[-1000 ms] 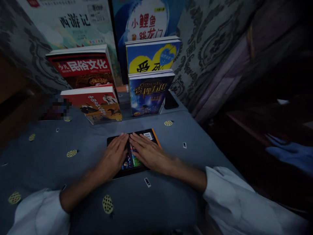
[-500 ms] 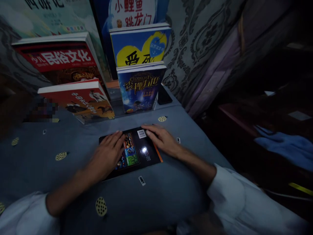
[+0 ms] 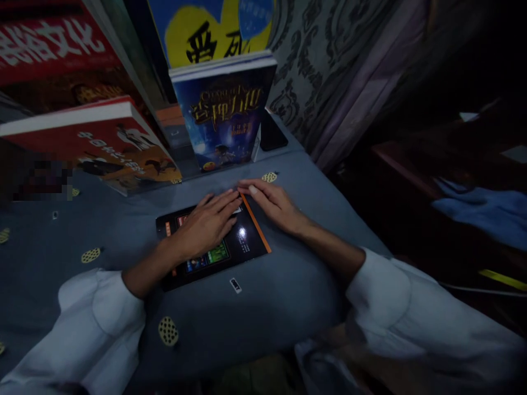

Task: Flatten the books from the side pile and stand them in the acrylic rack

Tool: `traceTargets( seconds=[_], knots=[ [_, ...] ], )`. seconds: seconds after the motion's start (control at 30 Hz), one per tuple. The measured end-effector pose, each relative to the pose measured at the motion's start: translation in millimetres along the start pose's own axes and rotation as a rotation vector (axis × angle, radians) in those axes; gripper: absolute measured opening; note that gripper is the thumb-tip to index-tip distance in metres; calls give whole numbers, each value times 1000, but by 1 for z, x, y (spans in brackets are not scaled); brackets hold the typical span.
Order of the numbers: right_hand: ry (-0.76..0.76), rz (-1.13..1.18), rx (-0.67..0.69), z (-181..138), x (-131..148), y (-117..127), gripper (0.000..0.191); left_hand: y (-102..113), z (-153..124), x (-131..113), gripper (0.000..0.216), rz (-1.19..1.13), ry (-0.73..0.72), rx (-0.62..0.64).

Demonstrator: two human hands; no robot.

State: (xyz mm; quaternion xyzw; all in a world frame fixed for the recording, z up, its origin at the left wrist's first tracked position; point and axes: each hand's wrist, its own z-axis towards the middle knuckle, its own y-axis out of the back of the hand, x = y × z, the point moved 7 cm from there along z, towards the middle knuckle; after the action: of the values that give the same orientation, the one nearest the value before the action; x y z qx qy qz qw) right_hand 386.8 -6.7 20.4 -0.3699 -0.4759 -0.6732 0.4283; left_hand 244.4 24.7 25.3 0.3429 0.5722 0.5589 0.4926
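A thin black book (image 3: pixel 247 235) with orange edge strips and small colour pictures lies flat on the grey-blue tablecloth (image 3: pixel 263 318). Across its upper middle rests my left hand (image 3: pixel 208 222), fingers stretched out and pointing to the book's top right corner; it covers part of the pictures and most of the white barcode patch. My right hand (image 3: pixel 275 206) lies along the right edge at that same corner, fingers extended, its tips close to those of my left hand. Neither hand grips the book.
Behind stand a dark blue book (image 3: pixel 226 120), a yellow and blue book (image 3: pixel 222 33), an orange-red book (image 3: pixel 123 145) and a red book (image 3: pixel 49 49). A black phone (image 3: pixel 272 134) lies right of them. Beyond the table's right edge, a blue cloth (image 3: pixel 486 211) lies in the dark.
My left hand has slid rightward across the book toward its top right corner, uncovering the left orange strip. My right hand stays by that corner. The view has tipped down and closer.
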Motion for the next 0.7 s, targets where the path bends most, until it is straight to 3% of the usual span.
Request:
traceTargets(
  seconds=[0.13, 0.37, 0.7],
  knots=[
    [51, -149, 9, -1, 5, -1, 43, 4, -3, -10, 43, 19, -70, -15],
    [97, -271, 26, -4, 6, -3, 42, 2, -15, -60, 41, -23, -313, 60],
    [175, -357, 85, -6, 12, -8, 39, 4, -19, -67, 40, 29, -420, 93]
  ],
)
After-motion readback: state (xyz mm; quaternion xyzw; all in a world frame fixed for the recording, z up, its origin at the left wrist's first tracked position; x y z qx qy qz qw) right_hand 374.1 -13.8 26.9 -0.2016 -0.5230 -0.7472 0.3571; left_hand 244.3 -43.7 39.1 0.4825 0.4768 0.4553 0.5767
